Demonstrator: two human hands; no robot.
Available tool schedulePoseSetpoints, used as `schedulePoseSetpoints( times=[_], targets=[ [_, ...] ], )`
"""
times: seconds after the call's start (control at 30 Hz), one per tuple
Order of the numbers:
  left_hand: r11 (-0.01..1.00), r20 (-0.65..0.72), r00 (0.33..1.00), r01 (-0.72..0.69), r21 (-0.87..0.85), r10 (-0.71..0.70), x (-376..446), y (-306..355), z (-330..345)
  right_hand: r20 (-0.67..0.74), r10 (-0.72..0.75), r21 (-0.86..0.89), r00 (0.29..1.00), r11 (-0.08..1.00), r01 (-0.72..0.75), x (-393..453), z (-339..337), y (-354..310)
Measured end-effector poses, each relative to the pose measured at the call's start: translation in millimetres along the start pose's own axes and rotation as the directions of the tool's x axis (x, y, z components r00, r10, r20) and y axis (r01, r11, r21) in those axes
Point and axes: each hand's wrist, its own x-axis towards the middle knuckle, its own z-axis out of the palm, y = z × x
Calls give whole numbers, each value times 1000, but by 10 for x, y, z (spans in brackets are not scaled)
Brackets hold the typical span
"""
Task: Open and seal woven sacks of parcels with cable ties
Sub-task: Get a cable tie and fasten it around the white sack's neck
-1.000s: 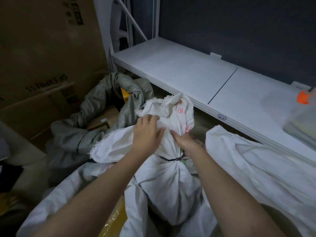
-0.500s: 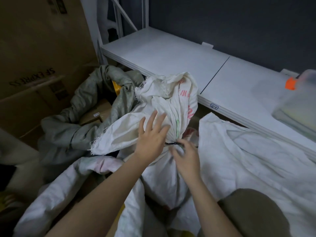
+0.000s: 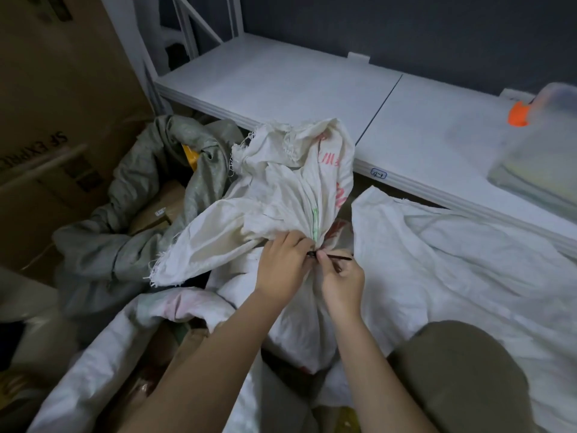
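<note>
A white woven sack [image 3: 281, 195] with red print stands in the middle, its neck gathered and cinched by a black cable tie [image 3: 335, 256]. The loose mouth fans out above the tie. My left hand [image 3: 285, 267] pinches the tie's head at the neck. My right hand [image 3: 342, 281] grips the tie's tail, which sticks out to the right. Both hands touch the sack's neck. The sack's lower body hangs between my forearms.
A grey woven sack [image 3: 140, 195] with brown parcels inside lies open at the left. Another white sack [image 3: 452, 264] spreads at the right. A white shelf [image 3: 281, 82] runs behind, with a clear plastic box [image 3: 537, 151] on it. Cardboard boxes [image 3: 46, 104] stand at the left. My knee [image 3: 462, 376] is lower right.
Both hands dropped from the bunched mouth to the neck. My left hand went from spread fingers to a pinch on the tie. My right hand took the tail.
</note>
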Motion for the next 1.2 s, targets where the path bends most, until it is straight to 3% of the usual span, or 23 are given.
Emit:
schedulePoseSetpoints(
  times=[0.17,0.4,0.53,0.63,0.77,0.9,1.03,1.2],
  targets=[
    [999,213,977,-4,-46,14,99,-56,9,-22,13,1,1000,1000,-13,18,11,56],
    [999,200,979,-37,-5,37,162,-71,-6,-15,18,15,1000,1000,-18,66,12,52],
    [981,143,989,68,-183,-42,74,-65,59,1,97,47,995,994,-97,113,7,60],
    [907,187,971,209,-364,-149,36,-33,84,11,115,41,993,993,-115,117,-5,64],
    [818,245,935,344,-461,-255,21,-5,51,24,106,60,994,992,-108,66,-38,63],
    [642,295,870,491,-589,-395,-39,53,37,51,128,148,990,980,-135,-11,-45,85],
    [531,344,834,543,-651,-431,-111,94,5,41,133,182,990,974,-138,-63,-69,113],
    [514,375,833,548,-660,-408,-151,80,-29,48,141,182,989,972,-147,-107,-89,87]
  ],
)
